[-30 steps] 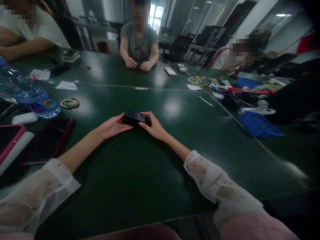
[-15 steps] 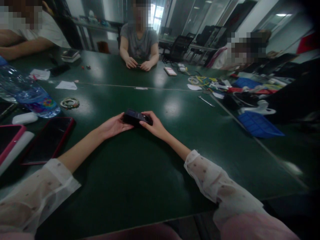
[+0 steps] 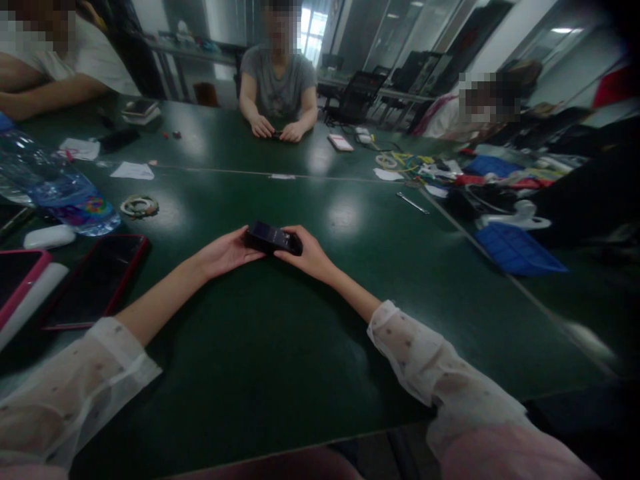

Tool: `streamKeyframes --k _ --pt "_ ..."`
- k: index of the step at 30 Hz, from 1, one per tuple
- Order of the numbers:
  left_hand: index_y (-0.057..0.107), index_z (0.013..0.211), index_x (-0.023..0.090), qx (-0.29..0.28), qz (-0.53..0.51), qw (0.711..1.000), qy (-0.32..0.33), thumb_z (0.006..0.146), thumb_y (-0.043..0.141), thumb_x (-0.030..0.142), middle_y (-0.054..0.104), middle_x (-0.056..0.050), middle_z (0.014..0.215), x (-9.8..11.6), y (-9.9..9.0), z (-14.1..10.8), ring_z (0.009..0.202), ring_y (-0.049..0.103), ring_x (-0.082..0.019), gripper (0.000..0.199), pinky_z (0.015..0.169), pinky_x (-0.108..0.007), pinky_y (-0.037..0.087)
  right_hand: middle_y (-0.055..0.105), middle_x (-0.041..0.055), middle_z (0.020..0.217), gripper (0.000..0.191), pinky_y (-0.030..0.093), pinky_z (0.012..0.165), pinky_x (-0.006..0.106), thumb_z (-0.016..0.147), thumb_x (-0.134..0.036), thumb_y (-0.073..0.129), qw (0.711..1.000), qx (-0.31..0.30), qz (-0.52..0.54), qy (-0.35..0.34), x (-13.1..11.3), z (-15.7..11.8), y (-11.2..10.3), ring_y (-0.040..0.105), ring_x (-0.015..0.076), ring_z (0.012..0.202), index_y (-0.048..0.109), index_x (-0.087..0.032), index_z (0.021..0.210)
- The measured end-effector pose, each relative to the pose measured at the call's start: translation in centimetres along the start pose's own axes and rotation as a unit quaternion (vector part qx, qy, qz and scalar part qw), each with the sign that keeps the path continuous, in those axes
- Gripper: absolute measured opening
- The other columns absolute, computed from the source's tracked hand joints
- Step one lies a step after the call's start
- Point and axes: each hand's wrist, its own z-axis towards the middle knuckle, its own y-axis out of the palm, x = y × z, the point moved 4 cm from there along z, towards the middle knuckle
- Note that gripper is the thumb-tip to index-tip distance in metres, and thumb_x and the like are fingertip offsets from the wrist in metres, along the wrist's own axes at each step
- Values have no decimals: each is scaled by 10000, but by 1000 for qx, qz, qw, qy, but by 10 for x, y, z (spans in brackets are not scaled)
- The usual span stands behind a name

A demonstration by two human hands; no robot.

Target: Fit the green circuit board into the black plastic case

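Note:
A small black box-like device (image 3: pixel 273 239) is held between my two hands above the green table (image 3: pixel 280 360). My left hand (image 3: pixel 231 252) grips its left end, with the fingers reaching under it. At the right end, my right hand (image 3: pixel 306 253) has its thumb on the near side and its fingers on the far side. The device's glossy upper face shows between the hands. Its underside is hidden, so I cannot tell whether it touches the table.
On the left are a water bottle (image 3: pixel 75 193), a red-edged phone (image 3: pixel 97 283), a white case (image 3: pixel 50 237) and a coiled ring (image 3: pixel 140 206). A wrench (image 3: pixel 413 203) and a blue tray (image 3: pixel 517 250) lie right. A person (image 3: pixel 278 87) sits opposite.
My right hand has shifted slightly left and its thumb has moved along the device. The device has tilted a little, showing more of its upper face. My left hand has barely moved.

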Motion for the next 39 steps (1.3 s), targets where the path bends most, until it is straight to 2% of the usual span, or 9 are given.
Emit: streamKeyframes --k 7,15,21,31,39 --pt "521 1332 134 8 -2 1000 5 1006 410 254 683 -167 1177 1 3 -3 1123 664 -261 365 1041 -424 488 631 98 1145 442 519 904 428 832 -414 704 1000 -2 -7 -3 0 0 1 628 256 1054 519 -218 1182" --pt "540 1296 120 -11 -26 1000 -1 1008 411 280 696 -165 1145 1 0 -2 1136 661 -272 354 1055 -434 483 631 102 1148 439 515 915 421 835 -411 702 1000 4 -3 -1 -1 -1 0 628 256 1069 514 -217 1181" --pt "552 1266 111 -4 -27 1000 -5 1010 402 306 704 -162 1099 0 -3 0 1122 668 -269 356 1051 -420 487 637 95 1139 448 508 934 428 821 -422 711 1000 13 5 3 0 -1 -1 625 257 1076 521 -224 1174" --pt "559 1251 113 -26 -26 999 -15 1008 388 310 699 -157 1093 0 -1 -1 1148 651 -262 356 1097 -422 439 637 85 1152 460 504 940 420 812 -447 714 999 21 31 13 1 -1 -3 620 250 1085 532 -234 1176" --pt "605 1126 121 -34 -35 999 -14 1005 397 294 700 -161 1098 1 -2 -1 1152 650 -265 297 1091 -428 445 629 74 1144 447 495 946 404 816 -439 711 998 38 48 28 1 -2 -7 616 234 1070 538 -233 1173"
